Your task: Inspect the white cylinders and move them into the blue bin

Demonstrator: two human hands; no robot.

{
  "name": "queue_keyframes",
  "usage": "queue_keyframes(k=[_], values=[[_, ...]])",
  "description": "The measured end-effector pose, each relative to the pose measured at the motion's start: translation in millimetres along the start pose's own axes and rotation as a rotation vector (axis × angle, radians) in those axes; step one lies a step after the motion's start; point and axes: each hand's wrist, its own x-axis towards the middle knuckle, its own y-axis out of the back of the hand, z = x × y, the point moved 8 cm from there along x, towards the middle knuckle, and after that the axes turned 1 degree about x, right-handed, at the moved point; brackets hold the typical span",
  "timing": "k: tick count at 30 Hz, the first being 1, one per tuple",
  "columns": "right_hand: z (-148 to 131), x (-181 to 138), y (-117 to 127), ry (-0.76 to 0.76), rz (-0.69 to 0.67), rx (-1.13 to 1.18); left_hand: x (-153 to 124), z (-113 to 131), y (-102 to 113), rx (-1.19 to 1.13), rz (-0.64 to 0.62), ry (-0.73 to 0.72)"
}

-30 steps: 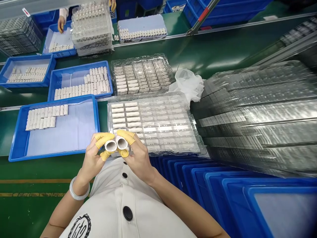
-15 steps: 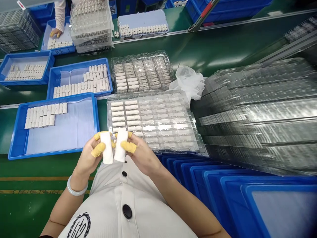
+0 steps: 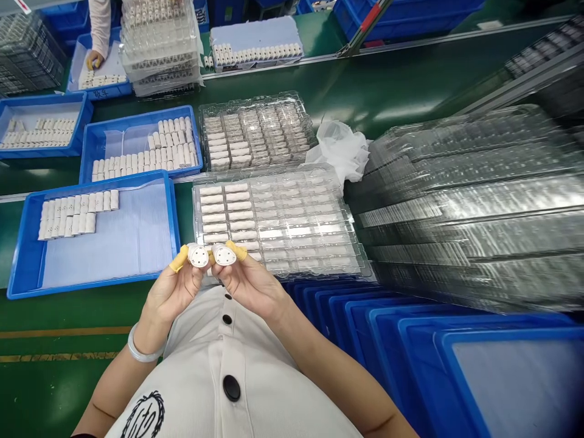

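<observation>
My left hand pinches a short white cylindrical plastic piece between yellow-covered fingertips. A matching white piece is gripped by my right hand, whose thumb and fingertips wear yellow covers too. Both pieces are side by side with their round end faces turned up towards me, small dark holes showing in each face. Just beyond the hands lies a clear plastic tray; similar white pieces fill its left columns. To the left stands a blue bin with rows of white pieces at its back left.
Further back are another blue bin of pieces and a second clear tray. Crumpled white film lies beside stacked clear trays on the right. Stacked blue bins stand below. A co-worker's hand reaches into a far bin.
Both hands have tilted the two white pieces, so their end faces now show instead of their long sides. The view has shifted slightly; the trays and bins look unchanged.
</observation>
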Motion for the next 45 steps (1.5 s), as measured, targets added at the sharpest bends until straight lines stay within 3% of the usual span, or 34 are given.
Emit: queue_keyframes(k=[10, 20, 25, 29, 37, 45], values=[[-3.4, 0.6, 0.1, 0.025, 0.016, -0.019, 0.6, -1.2, 1.8, -0.053, 0.05, 0.016], [-15.5, -7.6, -9.3, 0.263, -0.011, -0.398, -0.8, 7.2, -9.9, 0.205, -0.217, -0.144], [-23.1, -16.2, -13.5, 0.341, 0.004, -0.604, -6.8, 15.5, -18.3, 0.314, -0.266, -0.226], [-18.5, -16.8, -20.4, 0.297, -0.045, -0.567, -2.8, 13.6, -16.6, 0.341, -0.238, -0.226], [-17.6, -15.6, -22.4, 0.256, -0.057, -0.463, 3.9, 11.0, -10.0, 0.172, -0.163, -0.179], [-17.0, -15.5, -25.0, 0.237, -0.059, -0.39, -0.6, 12.8, -12.6, 0.172, -0.192, -0.215]])
